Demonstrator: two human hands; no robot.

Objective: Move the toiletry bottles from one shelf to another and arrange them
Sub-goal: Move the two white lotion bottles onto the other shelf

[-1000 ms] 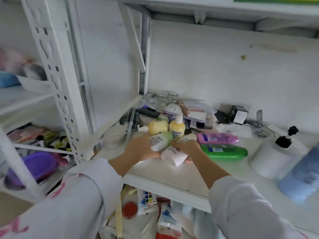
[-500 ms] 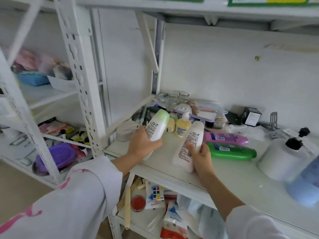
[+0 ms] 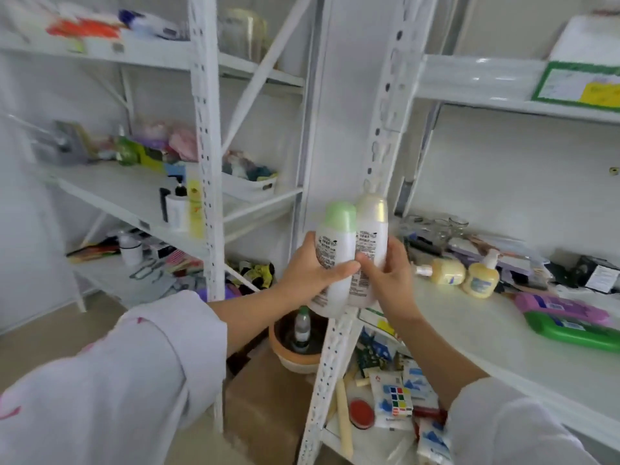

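Toiletry bottles are up in both my hands, touching side by side in front of the shelf upright (image 3: 382, 135): my left hand (image 3: 310, 270) grips the green-capped bottle (image 3: 333, 253), my right hand (image 3: 391, 276) grips the white bottle (image 3: 370, 236), clear of both shelves.

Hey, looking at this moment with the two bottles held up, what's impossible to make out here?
Head view only:
- Label print on the white bottle with the pale green cap: too small and blurred.
- Lower part of the white bottle with the pearly cap: covered by the right hand.
- Items on the top left shelf: motion-blurred.
- Green flat bottle: cut off by the right edge.
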